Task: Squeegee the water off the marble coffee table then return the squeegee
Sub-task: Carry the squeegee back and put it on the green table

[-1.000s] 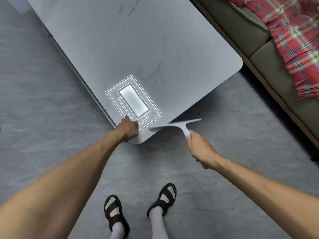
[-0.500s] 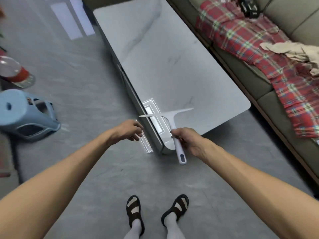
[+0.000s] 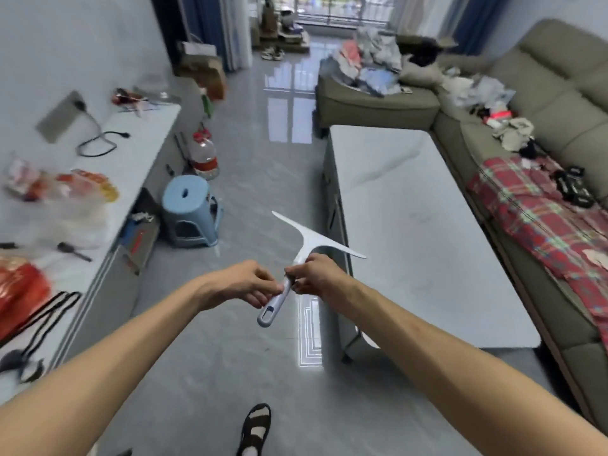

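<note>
Head view: the squeegee [image 3: 297, 258] has lifted off the marble coffee table [image 3: 411, 232] — now in the air off its left edge, right hand [image 3: 317, 274] fingers closed on the handle, left hand [image 3: 245, 283] newly pinching it too. Wiping looks finished; returning it remains.

The middle of the pale blue-and-white plastic squeegee [image 3: 304, 250] handle is hidden under the fingers of the left hand [image 3: 245, 283] and right hand [image 3: 317, 274]. At the left edge, the bags and clutter on the long white counter [image 3: 131, 153] are smeared by blur and cut off. The olive fabric sofa [image 3: 556, 103] runs off the right edge, and the heaped items on it at upper right are too blurred to identify.
</note>
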